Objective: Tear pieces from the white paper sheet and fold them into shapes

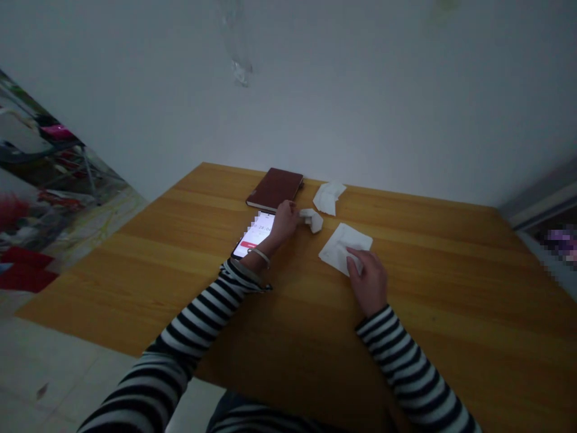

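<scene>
My left hand (285, 221) is closed, its fingertips partly hidden, beside a small folded white paper piece (314, 221) with a greyish end. Whether it grips that end is unclear. Its wrist, with a pale band, passes over the edge of a lit phone (259, 230) showing a timer and a red button. My right hand (370, 278) has thumb and forefinger bent together on the lower right part of a square white tissue (339, 242), which lies on the table. A crumpled white tissue (328, 197) lies farther back, apart from both hands.
A dark red-brown notebook (276, 187) lies behind the phone. The wooden table (442, 270) meets a pale wall (383, 102) at its far edge. Cluttered shelving (67, 156) and red items (27, 267) are off to the left on the floor side.
</scene>
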Demonstrator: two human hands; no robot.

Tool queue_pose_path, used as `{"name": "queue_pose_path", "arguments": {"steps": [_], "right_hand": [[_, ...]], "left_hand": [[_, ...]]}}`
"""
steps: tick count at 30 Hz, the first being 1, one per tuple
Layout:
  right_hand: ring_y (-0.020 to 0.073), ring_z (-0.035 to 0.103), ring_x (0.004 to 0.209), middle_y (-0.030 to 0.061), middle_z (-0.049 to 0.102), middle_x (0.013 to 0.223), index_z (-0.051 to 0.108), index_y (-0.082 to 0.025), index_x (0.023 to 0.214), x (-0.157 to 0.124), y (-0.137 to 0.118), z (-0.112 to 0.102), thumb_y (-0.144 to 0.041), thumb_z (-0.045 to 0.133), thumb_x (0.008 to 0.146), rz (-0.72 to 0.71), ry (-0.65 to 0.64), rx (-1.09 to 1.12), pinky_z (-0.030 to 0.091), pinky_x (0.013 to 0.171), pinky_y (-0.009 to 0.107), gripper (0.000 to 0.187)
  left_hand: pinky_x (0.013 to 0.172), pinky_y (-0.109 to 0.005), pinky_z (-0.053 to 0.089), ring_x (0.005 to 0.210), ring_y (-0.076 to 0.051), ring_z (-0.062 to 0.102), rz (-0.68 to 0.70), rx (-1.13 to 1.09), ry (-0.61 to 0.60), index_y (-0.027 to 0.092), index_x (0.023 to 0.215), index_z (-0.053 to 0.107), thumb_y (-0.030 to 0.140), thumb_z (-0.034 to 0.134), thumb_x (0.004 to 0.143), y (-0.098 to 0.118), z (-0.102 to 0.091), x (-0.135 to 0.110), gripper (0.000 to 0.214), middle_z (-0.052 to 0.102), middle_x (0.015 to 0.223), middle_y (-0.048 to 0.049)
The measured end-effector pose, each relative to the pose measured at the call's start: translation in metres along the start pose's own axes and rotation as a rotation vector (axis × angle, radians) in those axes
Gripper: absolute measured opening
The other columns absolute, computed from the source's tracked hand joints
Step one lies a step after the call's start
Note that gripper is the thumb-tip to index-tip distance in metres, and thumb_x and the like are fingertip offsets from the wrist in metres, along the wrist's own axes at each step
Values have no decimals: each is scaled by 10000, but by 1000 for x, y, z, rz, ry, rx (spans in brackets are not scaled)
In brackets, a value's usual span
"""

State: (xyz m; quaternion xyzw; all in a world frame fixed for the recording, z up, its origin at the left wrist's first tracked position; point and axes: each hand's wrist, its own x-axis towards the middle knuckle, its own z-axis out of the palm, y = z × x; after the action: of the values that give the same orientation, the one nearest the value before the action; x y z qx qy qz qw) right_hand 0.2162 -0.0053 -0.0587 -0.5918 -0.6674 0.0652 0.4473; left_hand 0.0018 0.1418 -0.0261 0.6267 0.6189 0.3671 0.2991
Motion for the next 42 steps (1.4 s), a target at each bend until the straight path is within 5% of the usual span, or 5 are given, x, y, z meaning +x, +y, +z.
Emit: {"name": "queue_pose_path", "arguments": {"steps": [12, 16, 19, 27, 42], "right_hand": [[311, 535, 1235, 136, 628, 1311, 630, -159, 1247, 1, 23, 9, -432, 684, 822, -78, -157, -164, 421, 1049, 524, 508], [303, 575, 1217, 138, 637, 1308, 613, -146, 1270, 0, 26, 9, -426, 678, 830, -80, -210, -206, 441, 1055, 510, 526], [287, 585, 1231, 147, 630, 1320, 614, -126, 1266, 0, 25, 5, -406, 647, 861, -97, -265, -247, 462, 1058, 464, 493], [314, 643, 1161, 195, 638, 1286, 641, -129, 1226, -5, 4, 2, -359, 548, 933, -115, -338, -413, 578, 906, 465, 385], [274, 640, 1171, 126, 615, 1331, 575, -188, 1327, 3, 19, -18, -322, 633, 881, -68, -494, -182, 565, 965, 457, 470]], "left_hand": [[919, -425, 509, 1112, -275, 581, 301, 257, 53, 138, 1278, 472, 190, 444, 944, 5, 12, -60, 339, 499, 1259, -170], [1036, -425, 462, 1229, -249, 539, 562, 230, -306, 161, 1266, 523, 167, 517, 917, 4, 28, -81, 349, 550, 1302, -145], [1071, -373, 449, 1266, -216, 537, 641, 212, -451, 180, 1258, 560, 157, 603, 873, 1, 34, -89, 388, 568, 1358, -115], [1090, -401, 438, 1306, -248, 519, 599, 186, -547, 182, 1366, 493, 254, 643, 877, 1, 24, -91, 517, 533, 1423, -142], [1034, -416, 496, 1211, -229, 601, 455, 95, -538, 223, 1357, 514, 188, 550, 914, -12, 23, -82, 445, 615, 1342, -98]]}}
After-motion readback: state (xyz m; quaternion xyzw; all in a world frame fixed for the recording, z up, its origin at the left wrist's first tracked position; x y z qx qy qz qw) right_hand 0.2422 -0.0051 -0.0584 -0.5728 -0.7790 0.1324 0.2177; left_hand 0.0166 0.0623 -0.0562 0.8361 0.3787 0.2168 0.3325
